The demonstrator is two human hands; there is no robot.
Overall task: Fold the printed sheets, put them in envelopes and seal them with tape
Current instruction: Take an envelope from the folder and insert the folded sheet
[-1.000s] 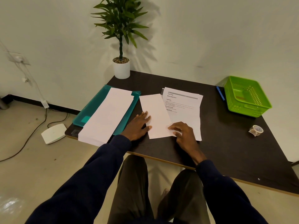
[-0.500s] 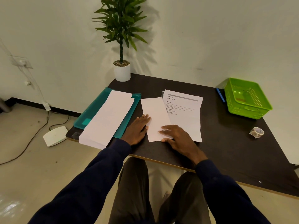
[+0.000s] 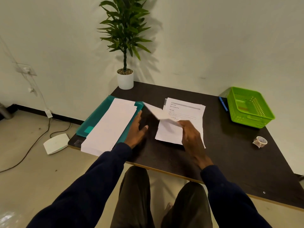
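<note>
Dark table [image 3: 230, 162] by a white wall [image 3: 213, 38]. At centre the right hand [image 3: 192, 139] pinches the folded sheet [image 3: 154, 111], its 11 o'clock end raised — light, floppy, best gripped along the crease. The left hand [image 3: 136, 130], at 9 o'clock, lies flat — empty.

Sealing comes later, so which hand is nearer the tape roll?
Right. The right hand, holding the folded sheet, is well apart from the tape roll, on its left in the picture. The left hand is farther left, beside the white stack.
</note>
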